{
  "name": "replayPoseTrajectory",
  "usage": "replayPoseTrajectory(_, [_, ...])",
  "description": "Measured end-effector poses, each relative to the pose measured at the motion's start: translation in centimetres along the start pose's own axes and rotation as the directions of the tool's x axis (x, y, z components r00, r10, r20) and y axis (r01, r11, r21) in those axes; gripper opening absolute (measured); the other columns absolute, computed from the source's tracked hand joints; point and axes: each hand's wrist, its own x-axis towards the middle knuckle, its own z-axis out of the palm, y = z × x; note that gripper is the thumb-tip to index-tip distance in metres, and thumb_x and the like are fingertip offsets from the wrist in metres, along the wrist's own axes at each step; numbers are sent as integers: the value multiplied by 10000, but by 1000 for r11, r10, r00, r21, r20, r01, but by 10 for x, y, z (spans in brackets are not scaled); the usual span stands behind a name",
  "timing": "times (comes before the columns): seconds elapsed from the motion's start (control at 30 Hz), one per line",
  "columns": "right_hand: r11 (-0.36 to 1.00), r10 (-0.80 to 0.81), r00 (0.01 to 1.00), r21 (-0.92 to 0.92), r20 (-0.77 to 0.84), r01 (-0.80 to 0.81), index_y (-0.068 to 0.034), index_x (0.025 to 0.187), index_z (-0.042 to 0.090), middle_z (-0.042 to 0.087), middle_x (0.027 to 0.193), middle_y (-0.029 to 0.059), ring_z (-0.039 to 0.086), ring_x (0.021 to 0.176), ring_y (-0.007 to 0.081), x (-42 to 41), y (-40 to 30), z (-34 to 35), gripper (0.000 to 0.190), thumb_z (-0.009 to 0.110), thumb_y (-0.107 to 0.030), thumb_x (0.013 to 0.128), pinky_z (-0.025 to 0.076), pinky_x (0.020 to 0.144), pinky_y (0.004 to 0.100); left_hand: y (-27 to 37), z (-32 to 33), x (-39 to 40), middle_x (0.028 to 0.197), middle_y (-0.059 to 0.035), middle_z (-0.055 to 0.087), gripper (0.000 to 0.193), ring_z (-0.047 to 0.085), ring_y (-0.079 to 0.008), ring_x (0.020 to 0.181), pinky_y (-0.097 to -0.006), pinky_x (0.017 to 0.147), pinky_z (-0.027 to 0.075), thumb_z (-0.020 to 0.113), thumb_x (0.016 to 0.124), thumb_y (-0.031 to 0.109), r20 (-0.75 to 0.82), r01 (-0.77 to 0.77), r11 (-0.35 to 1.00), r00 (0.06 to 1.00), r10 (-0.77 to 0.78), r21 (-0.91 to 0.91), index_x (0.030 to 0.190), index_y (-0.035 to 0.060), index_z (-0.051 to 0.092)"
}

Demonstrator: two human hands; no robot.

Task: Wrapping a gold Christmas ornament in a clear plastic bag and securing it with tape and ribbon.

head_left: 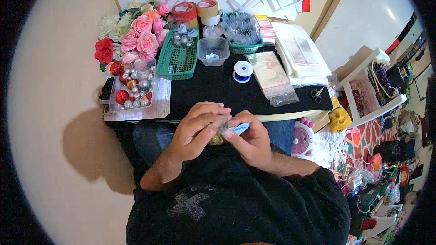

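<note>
Between my two hands, over my lap at the table's front edge, is a small clear plastic bag (223, 125) with gold-coloured contents (216, 140) low in it. My left hand (199, 131) is closed around the bag's left side. The fingers of my right hand (250, 137) pinch its right side, where a blue-and-white tag (241, 129) sticks out. My fingers hide part of the bag. A spool of blue wire or thread (243, 71) stands beyond my hands on the black cloth (211, 90).
Silver and red baubles (136, 85) fill a clear tray at left, near artificial roses (144, 37). Behind are a green basket (178, 54), a clear tub (213, 50), tape rolls (184, 12) and a basket of packets (241, 30). Plastic bags (272, 78) and scissors (317, 95) lie at right.
</note>
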Motion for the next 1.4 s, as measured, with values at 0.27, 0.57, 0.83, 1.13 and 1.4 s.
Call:
replayPoseTrajectory(0.27, [939,-211,975,-261,75,223,-39,1059,610,604,987,97,588,877,220,-3,-17,-4,283,734,-45,805,466,781,326,1,-4,3,1187,-154,619,239,505,-315,1214,-443,1036,372,598,882,109,23,-103,955,993,114,-278,1092,15,664])
replayPoseTrajectory(0.57, [887,-302,948,-335,98,317,-50,1024,657,613,970,99,585,829,245,-4,-21,-4,294,771,-56,753,472,732,338,4,-1,2,1170,-139,620,161,484,-325,1221,-473,1043,353,658,869,174,19,-33,890,999,47,-455,973,52,638])
replayPoseTrajectory(0.83, [874,-313,945,-358,100,327,-54,1021,661,620,932,87,584,794,242,-4,-25,-3,304,783,-57,742,475,706,339,9,-9,6,1171,-134,619,123,471,-313,1216,-462,1039,341,633,889,173,81,-54,912,992,95,-408,928,57,653])
replayPoseTrajectory(1.13, [840,-364,918,-371,157,396,-63,1028,684,590,892,55,564,762,214,3,-29,-2,315,793,-60,733,448,665,328,18,-1,11,1183,-148,605,135,471,-303,1205,-472,1049,327,611,913,189,21,-47,866,998,65,-498,940,56,620])
replayPoseTrajectory(1.4, [773,-436,879,-419,194,476,-60,1025,678,589,896,65,566,753,223,9,-31,-4,345,802,-54,703,455,663,334,10,-9,14,1179,-171,594,175,476,-324,1199,-485,1038,349,627,911,217,10,-175,918,981,191,-356,995,65,605])
